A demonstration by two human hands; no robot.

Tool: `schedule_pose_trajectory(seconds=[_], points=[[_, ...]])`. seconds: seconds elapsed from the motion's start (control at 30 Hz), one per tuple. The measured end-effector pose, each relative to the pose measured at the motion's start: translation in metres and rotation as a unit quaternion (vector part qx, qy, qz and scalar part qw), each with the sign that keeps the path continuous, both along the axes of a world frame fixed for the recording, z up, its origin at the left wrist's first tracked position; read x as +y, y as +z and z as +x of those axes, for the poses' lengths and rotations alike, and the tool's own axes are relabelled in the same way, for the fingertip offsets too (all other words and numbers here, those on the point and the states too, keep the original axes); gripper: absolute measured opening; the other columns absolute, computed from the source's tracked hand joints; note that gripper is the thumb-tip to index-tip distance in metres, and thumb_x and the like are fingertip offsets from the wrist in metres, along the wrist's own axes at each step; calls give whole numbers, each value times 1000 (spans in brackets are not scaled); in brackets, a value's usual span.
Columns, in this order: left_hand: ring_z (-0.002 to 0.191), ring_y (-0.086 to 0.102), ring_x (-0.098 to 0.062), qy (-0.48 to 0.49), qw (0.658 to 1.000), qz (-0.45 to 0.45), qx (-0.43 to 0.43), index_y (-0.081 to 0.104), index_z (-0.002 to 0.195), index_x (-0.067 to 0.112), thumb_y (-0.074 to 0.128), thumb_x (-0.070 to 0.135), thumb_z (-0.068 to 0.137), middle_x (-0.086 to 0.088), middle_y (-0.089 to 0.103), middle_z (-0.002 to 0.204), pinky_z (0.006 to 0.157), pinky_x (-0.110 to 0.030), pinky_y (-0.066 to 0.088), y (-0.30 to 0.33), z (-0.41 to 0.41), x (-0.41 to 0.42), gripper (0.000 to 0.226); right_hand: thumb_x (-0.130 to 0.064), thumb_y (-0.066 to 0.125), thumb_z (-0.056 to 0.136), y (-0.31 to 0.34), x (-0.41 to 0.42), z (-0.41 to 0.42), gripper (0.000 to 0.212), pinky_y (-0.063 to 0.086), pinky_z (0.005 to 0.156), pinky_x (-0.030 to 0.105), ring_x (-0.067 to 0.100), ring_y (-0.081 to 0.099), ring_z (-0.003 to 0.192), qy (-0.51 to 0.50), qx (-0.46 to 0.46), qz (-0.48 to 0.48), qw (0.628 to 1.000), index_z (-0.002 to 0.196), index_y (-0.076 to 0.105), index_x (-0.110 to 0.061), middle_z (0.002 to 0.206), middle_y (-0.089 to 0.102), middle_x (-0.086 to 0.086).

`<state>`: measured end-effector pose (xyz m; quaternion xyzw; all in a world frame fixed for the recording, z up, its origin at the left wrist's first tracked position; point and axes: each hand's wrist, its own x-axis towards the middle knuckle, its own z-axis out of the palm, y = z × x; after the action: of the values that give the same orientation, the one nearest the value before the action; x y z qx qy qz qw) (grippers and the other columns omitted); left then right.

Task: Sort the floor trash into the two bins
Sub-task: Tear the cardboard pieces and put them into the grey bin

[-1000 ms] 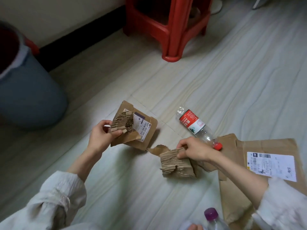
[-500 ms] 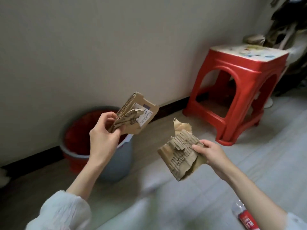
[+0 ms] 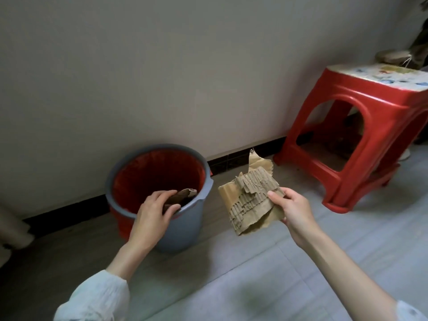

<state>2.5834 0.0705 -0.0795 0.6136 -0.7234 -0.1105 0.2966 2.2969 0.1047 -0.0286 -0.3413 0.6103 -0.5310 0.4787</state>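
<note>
Pale wood-grain flooring meets a plain grey wall with a dark skirting strip, where a round grey bin [image 3: 183, 224] with a red lining stands at centre frame. Over its rim the left hand [image 3: 154, 213] grips a folded brown cardboard piece [image 3: 183, 196], while the right hand [image 3: 293, 208] pinches a torn corrugated cardboard sheet [image 3: 251, 200], ribbed and ragged, just right of the bin. At upper right stands a glossy red plastic stool [image 3: 347, 126].

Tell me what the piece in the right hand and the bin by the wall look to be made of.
Piece in the right hand: torn cardboard, matte brown, its facing peeled to expose corrugated ribs. Bin: likely moulded plastic, smooth grey outside with a rolled rim; the glossy red inside may be a liner or a second bucket.
</note>
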Motion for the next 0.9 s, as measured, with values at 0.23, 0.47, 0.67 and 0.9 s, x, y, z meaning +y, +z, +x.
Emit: schedule_pose_trajectory(seconds=[0.23, 0.47, 0.67, 0.9], points=[[74, 60, -21, -35, 975, -77, -205, 68, 93, 19, 83, 11, 62, 4, 63, 81, 61, -34, 42, -12, -2, 5, 35, -8, 58, 89, -8, 7, -4, 7, 51, 71, 29, 18, 63, 79, -3, -4, 12, 1000, 89, 64, -12, 86, 67, 6], [79, 48, -12, -123, 968, -138, -172, 65, 90, 21, 57, 11, 71, 7, 62, 84, 61, -23, 26, -22, -40, 23, 23, -8, 59, 88, 8, 22, -30, 7, 50, 70, 29, 14, 63, 72, -42, -42, -42, 997, 86, 63, -13, 79, 67, 2], [80, 46, -8, -248, 944, -142, -167, 67, 90, 25, 43, 23, 80, 12, 62, 85, 64, -23, 29, -21, -112, 43, 26, -5, 58, 88, 32, 40, -68, 10, 48, 73, 33, 19, 60, 76, -55, -6, -108, 993, 85, 62, -14, 81, 65, 7], [81, 42, -8, -312, 934, -99, -140, 61, 91, 29, 43, 24, 77, 13, 59, 85, 72, -22, 27, -24, -139, 52, 24, -7, 64, 83, 17, 31, -86, 13, 48, 70, 27, 11, 59, 73, -24, 246, -95, 964, 81, 63, -19, 79, 65, -1]])
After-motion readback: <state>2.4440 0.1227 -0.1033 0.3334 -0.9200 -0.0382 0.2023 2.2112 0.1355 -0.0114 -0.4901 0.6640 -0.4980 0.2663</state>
